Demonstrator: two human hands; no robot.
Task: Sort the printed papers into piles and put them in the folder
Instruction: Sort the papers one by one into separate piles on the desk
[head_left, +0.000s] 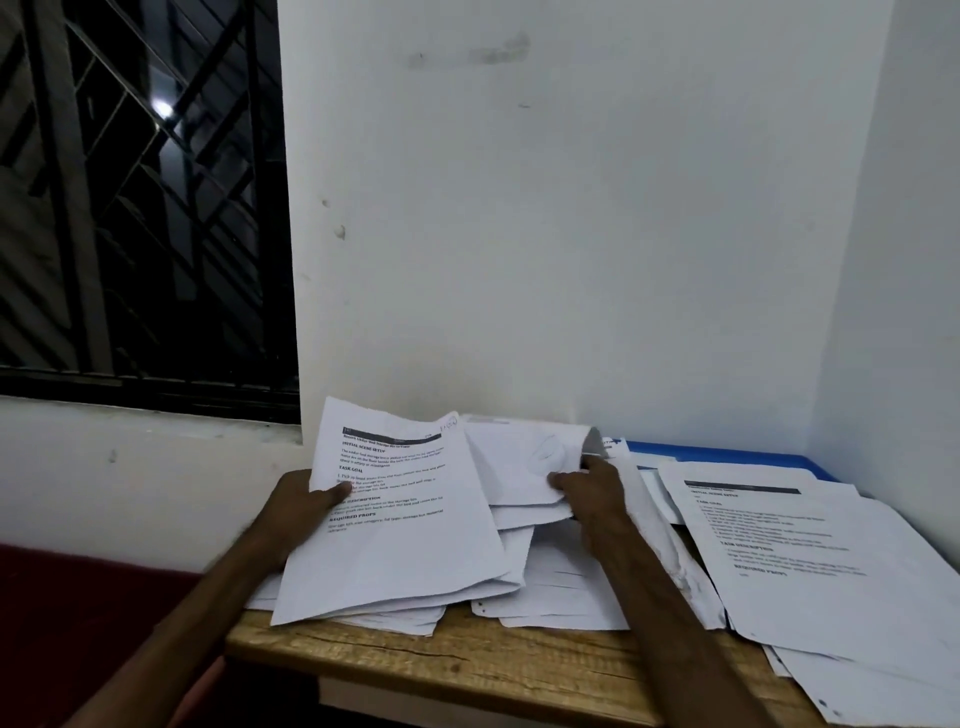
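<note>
Printed papers (550, 587) lie in a loose heap on the wooden worktop (467, 660). One sorted pile (810, 561) lies at the right, and its far edge reaches over the blue folder (727, 451) near the wall. The left hand (298, 506) holds a printed sheet (400, 525) by its left edge, with the thumb on top and the other fingers hidden below. The right hand (592, 488) pinches the curled edge of some blank-side sheets (524, 462) between thumb and fingers. To do this step well, I think it is better to lift one sheet only, read its heading, and lay it squarely on the matching pile.
</note>
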